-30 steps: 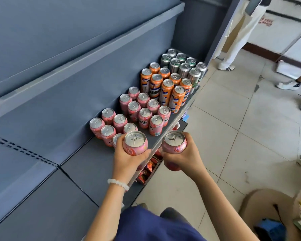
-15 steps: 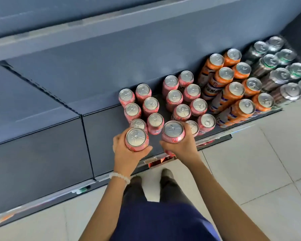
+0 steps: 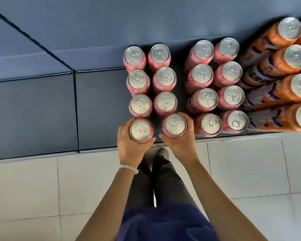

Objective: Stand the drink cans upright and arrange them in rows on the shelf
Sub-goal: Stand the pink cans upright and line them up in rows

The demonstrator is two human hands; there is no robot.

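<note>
Two pink aluminium drink cans, one (image 3: 140, 130) in the left hand (image 3: 129, 147) and one (image 3: 175, 125) in the right hand (image 3: 178, 142), fingers wrapped round each, sit upright at the front edge of the dark grey metal shelf (image 3: 101, 108), just in front of the two three-deep pink rows (image 3: 165, 103). Looks like the placing step; next, probably nudge them flush against those rows and let go.

Two held cans (image 3: 140, 130) at shelf (image 3: 101, 108) front, before two rows (image 3: 152, 80); further rows (image 3: 217, 84) right.
</note>
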